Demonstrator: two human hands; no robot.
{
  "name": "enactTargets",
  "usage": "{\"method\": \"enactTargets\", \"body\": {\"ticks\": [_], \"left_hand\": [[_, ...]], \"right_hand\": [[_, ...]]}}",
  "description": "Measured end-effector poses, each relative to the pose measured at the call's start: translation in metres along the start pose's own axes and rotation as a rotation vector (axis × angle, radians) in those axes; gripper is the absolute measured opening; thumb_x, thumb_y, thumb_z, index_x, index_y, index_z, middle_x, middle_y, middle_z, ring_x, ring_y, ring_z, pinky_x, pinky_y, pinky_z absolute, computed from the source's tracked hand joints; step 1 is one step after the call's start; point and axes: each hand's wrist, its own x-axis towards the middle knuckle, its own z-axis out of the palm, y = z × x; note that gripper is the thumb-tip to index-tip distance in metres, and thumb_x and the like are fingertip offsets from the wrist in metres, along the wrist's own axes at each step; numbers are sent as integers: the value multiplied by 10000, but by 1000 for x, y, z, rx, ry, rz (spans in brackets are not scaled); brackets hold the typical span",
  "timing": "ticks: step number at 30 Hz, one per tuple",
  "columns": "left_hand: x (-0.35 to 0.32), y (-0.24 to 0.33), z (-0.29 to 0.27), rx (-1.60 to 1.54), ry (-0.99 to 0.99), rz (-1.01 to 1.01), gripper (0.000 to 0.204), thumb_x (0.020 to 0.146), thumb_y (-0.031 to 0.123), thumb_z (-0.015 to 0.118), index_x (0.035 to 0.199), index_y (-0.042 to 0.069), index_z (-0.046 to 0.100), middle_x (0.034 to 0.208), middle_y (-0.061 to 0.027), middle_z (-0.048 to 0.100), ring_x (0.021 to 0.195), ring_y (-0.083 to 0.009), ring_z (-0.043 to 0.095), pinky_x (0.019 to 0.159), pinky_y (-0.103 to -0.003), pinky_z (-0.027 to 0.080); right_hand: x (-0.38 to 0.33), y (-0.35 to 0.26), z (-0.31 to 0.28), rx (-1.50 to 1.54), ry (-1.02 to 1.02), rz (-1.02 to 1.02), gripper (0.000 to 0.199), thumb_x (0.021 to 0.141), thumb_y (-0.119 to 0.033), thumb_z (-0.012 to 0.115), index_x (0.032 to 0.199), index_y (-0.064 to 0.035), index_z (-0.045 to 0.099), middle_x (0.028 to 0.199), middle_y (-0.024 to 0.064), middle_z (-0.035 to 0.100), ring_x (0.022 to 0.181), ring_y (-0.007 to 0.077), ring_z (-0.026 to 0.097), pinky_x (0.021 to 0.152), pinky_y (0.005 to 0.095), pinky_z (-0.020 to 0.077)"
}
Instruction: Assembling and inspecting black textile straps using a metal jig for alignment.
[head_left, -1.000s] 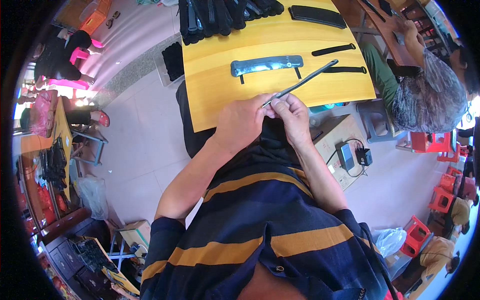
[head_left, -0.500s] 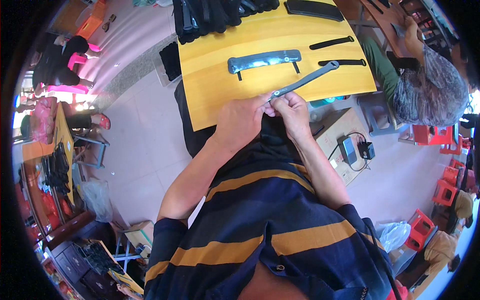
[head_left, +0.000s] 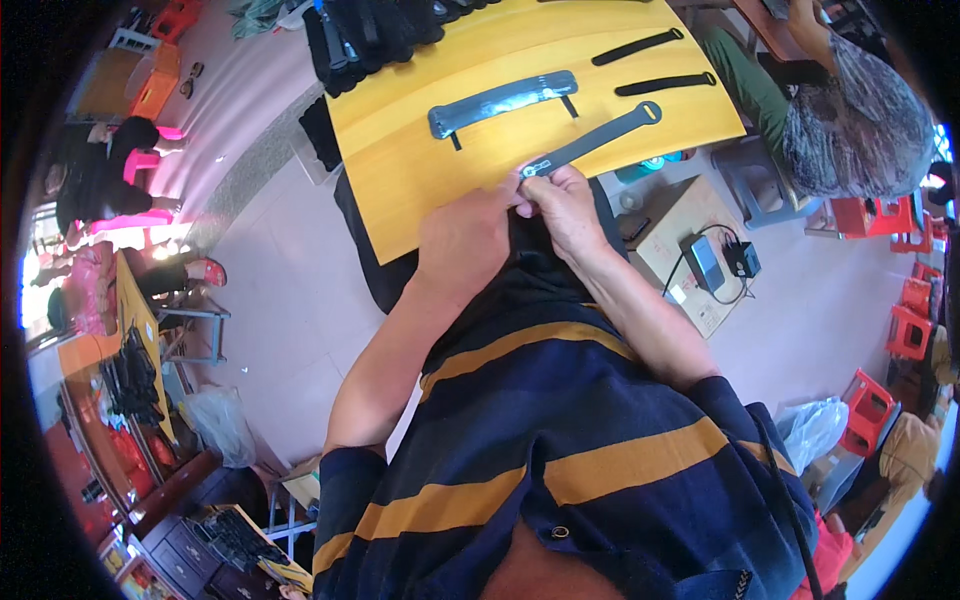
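Both my hands meet at the near edge of the yellow table point(head_left: 390, 190). A dark grey strap point(head_left: 598, 134) with a slotted, rounded end runs from my fingers up and to the right. My right hand point(head_left: 570, 212) pinches its near end between thumb and fingers. My left hand point(head_left: 468, 232) has its fingers closed at the same end, its fingertips partly hidden. Beyond them lies a shiny dark grey pouch-like piece point(head_left: 505, 103) with two short black tabs on its near side. Two black straps point(head_left: 640, 46) point(head_left: 668, 84) rest at the table's right.
A heap of black straps point(head_left: 365, 40) covers the far left of the table. Below the right edge stands a cardboard box point(head_left: 660, 240) carrying a phone-like device point(head_left: 705, 263) and a cabled black block point(head_left: 742, 258). Another person point(head_left: 870, 120) sits at the right.
The view has shifted, so the table sits higher and farther left. The strap in my hands now shows more of its flat face. Both hands still grip its near end.
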Motion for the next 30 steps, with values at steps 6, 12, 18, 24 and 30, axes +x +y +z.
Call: {"method": "enactTargets", "body": {"ticks": [6,12,18,24,30], "left_hand": [[-1,-7,2,-396,43,-120,296,916,37,616,1160,111,767,761,-178,674,697,-346,687,650,-403,539],[5,-2,-4,-146,-18,7,354,929,71,595,1250,139,727,789,-162,687,724,-334,696,657,-433,544],[-3,2,3,91,82,28,386,924,117,571,1289,160,689,732,-96,692,660,-280,695,557,-431,512],[3,12,-5,-52,-41,-183,385,946,128,559,1320,106,647,745,-146,699,675,-344,698,603,-467,533],[5,8,3,-107,78,-100,340,945,113,592,1268,133,698,789,-170,702,720,-365,699,623,-468,539]], "right_hand": [[1,13,-3,-91,4,-77,83,892,6,635,955,-47,641,773,-7,646,639,67,574,575,222,444],[4,12,-2,-3,59,-70,124,892,19,637,992,-54,636,782,-11,641,648,69,572,582,225,444],[-2,11,7,7,115,-233,210,875,71,627,1046,-50,616,822,7,651,680,80,600,606,227,466],[-3,7,6,-57,97,-265,247,872,91,566,1079,-37,610,847,48,663,716,114,610,652,247,489],[-2,6,3,-75,72,-275,220,881,76,573,1061,-48,597,831,20,633,715,87,592,650,232,476]]}}
